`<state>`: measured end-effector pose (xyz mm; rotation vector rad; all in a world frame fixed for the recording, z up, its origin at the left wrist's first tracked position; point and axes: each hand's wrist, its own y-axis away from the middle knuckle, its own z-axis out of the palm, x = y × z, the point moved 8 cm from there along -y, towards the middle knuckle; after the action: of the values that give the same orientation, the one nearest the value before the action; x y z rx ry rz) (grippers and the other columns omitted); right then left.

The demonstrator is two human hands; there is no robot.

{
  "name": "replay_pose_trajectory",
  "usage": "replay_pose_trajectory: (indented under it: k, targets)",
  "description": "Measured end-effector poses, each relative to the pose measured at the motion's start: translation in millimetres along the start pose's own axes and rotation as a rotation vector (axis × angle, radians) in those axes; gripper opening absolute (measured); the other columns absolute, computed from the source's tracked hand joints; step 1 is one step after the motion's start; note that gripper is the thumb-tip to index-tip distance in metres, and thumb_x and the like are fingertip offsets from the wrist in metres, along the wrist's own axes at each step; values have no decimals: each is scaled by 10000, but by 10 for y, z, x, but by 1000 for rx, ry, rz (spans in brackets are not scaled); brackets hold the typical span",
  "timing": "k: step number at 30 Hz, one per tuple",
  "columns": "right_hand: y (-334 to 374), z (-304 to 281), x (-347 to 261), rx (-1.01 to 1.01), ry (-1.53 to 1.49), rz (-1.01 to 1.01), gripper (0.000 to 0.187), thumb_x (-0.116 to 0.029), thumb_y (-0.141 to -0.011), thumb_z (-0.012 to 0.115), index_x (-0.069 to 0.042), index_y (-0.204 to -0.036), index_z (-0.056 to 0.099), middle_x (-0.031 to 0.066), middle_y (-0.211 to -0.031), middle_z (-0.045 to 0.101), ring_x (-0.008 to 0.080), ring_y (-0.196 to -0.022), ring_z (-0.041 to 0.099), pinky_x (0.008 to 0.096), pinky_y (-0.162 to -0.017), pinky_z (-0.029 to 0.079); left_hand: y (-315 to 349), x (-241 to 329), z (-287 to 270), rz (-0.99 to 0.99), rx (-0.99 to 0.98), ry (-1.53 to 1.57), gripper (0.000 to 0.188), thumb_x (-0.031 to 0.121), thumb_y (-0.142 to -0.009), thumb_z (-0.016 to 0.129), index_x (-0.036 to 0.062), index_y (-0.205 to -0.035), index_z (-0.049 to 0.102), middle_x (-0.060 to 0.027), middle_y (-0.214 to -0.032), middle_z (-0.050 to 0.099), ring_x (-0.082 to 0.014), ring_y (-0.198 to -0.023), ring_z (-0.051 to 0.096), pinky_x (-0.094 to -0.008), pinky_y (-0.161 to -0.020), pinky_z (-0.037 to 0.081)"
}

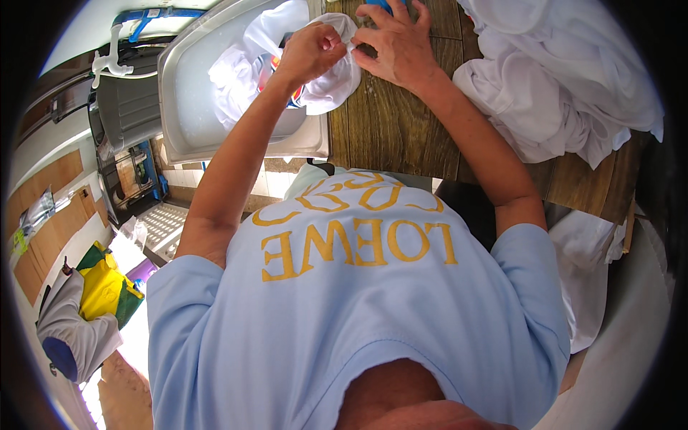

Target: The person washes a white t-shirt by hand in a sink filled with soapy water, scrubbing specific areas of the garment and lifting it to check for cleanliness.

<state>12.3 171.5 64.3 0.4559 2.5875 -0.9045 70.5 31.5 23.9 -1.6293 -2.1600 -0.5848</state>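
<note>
A white garment (338,87) with a red, yellow and dark print drapes from the grey sink basin (188,107) over its right rim onto the wooden table (390,132). My left hand (312,54) is closed over the cloth, its fingers curled in. Opposite it, my right hand (398,49) has thumb and forefinger brought together at the garment's edge, while its other fingers spread apart. Just beyond the right fingers, at the top edge, is part of a blue object (380,4), too cut off to name.
A big heap of white cloth (534,89) covers the table's right side. Beyond the basin to the left are a white tap (107,66) on a blue pipe and a dark grey plastic container (129,107). Yellow, green and grey fabric (100,290) hangs at the lower left.
</note>
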Motion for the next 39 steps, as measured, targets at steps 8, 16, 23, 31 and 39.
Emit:
replay_pose_trajectory:
  k: [8, 16, 23, 31, 39]
  targets:
    - [4, 15, 16, 3, -19, -11, 138, -246, -678, 718, -119, -727, 695, 109, -1156, 538, 364, -1280, 357, 656, -953, 261, -33, -33, 4, -89, -86, 33, 326, 343, -778, 719, 27, -833, 665, -98, -858, 635, -229, -804, 632, -344, -747, 490]
    - [3, 20, 16, 13, -28, -15, 135, -241, -675, 720, -115, -713, 688, 113, -1135, 543, 366, -1277, 358, 656, -947, 260, -31, -81, 22, -54, -54, 50, 289, 304, -776, 706, 22, -816, 653, -93, -832, 620, -221, -772, 617, -339, -723, 484]
    - [-4, 25, 17, -4, -12, -9, 141, -236, -671, 719, -104, -710, 684, 111, -1126, 538, 370, -1274, 361, 660, -947, 260, -40, 20, 3, -56, -70, -12, 241, 256, -779, 694, 22, -816, 651, -83, -824, 615, -196, -764, 602, -324, -716, 482]
    - [3, 19, 2, 11, -4, -27, 146, -240, -663, 722, -107, -712, 687, 110, -1123, 535, 367, -1272, 358, 657, -946, 264, -25, -45, 5, -68, -72, 93, 268, 283, -776, 700, 23, -815, 647, -82, -827, 612, -202, -772, 600, -332, -726, 482]
    - [2, 22, 7, -3, -10, -13, 144, -243, -667, 719, -116, -729, 690, 108, -1133, 540, 367, -1281, 350, 655, -954, 261, -24, -45, 13, -64, -56, 56, 264, 291, -767, 709, 36, -814, 661, -93, -848, 633, -209, -799, 627, -335, -745, 494]
